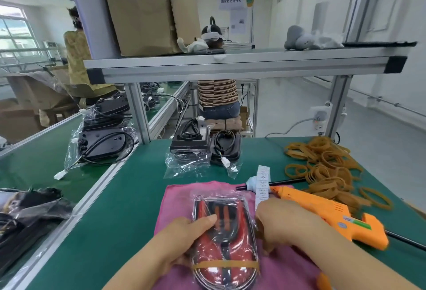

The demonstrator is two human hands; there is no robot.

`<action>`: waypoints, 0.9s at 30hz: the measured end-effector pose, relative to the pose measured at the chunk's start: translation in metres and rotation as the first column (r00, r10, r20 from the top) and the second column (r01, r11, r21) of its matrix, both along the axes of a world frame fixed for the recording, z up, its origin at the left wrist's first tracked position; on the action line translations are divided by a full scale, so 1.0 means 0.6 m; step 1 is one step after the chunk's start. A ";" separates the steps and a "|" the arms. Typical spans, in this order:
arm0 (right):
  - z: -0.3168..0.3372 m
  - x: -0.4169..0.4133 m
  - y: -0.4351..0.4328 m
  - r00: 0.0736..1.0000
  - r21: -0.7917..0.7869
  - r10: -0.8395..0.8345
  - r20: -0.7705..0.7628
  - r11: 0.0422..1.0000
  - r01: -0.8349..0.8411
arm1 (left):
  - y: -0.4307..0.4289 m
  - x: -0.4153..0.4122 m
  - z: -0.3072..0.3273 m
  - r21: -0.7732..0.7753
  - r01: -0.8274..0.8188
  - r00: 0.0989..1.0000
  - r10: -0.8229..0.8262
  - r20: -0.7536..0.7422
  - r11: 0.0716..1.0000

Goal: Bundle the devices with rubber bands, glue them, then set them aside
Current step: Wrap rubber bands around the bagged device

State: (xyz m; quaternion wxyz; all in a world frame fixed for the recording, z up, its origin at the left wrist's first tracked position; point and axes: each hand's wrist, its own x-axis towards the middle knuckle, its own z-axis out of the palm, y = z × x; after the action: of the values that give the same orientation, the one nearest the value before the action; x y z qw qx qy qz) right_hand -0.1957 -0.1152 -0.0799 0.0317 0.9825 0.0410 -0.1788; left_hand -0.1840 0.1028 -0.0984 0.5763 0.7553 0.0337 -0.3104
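Note:
A red and black device in a clear plastic bag (227, 241) lies on a pink cloth (177, 200) in front of me. One tan rubber band (226, 264) runs across its near end. My left hand (184, 236) grips the device's left side, thumb on top. My right hand (279, 223) is at the device's right edge with its fingers curled down; whether it holds anything is hidden. An orange glue gun (332, 216) lies just right of that hand. A heap of loose rubber bands (327, 167) sits at the back right.
Two bagged black devices (202, 149) with cables stand behind the cloth, more bagged devices (103, 142) on the left belt and a pile at the near left (27, 211). A white label strip (262, 183) lies by the glue gun. An aluminium shelf (230, 64) spans overhead. Other people sit beyond.

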 end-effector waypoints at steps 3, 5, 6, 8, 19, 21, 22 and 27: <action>-0.008 -0.002 -0.005 0.999 0.004 0.017 0.036 1.000 -0.017 | 0.001 0.010 0.012 0.289 0.067 0.985 -0.109 0.131 0.955; -0.005 -0.003 -0.015 0.998 0.037 0.037 0.058 0.999 -0.039 | 0.005 0.016 0.020 0.477 0.106 0.954 -0.224 0.198 0.873; -0.001 -0.003 -0.019 0.998 0.044 0.045 0.054 0.998 -0.047 | 0.007 0.018 0.022 0.551 0.115 0.933 -0.280 0.226 0.826; 0.000 -0.001 -0.022 0.998 0.023 0.064 0.014 0.998 -0.064 | 0.008 0.021 0.024 0.644 0.112 0.898 -0.355 0.261 0.757; 0.047 0.002 -0.049 0.995 0.371 -0.053 0.082 0.929 0.019 | 0.001 0.006 0.038 0.690 -0.275 0.684 -0.369 0.630 0.669; 0.078 0.004 -0.044 0.983 0.466 -0.068 0.171 0.885 -0.019 | -0.008 0.003 0.048 0.504 -0.269 0.524 -0.315 0.792 0.821; 0.092 0.006 -0.037 0.977 0.499 -0.057 0.206 0.865 -0.055 | -0.015 0.001 0.053 0.382 -0.235 0.434 -0.255 0.864 0.894; 0.131 0.013 0.024 0.954 0.498 0.106 0.279 0.834 -0.238 | -0.060 0.003 0.083 0.067 -0.002 0.433 -0.060 0.900 0.998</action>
State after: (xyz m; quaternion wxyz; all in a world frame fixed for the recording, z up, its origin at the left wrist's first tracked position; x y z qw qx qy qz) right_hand -0.1878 -0.1011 -0.0015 -0.2178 0.9598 0.1731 -0.0371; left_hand -0.1820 0.0670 -0.0485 0.4782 0.8213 -0.2823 0.1306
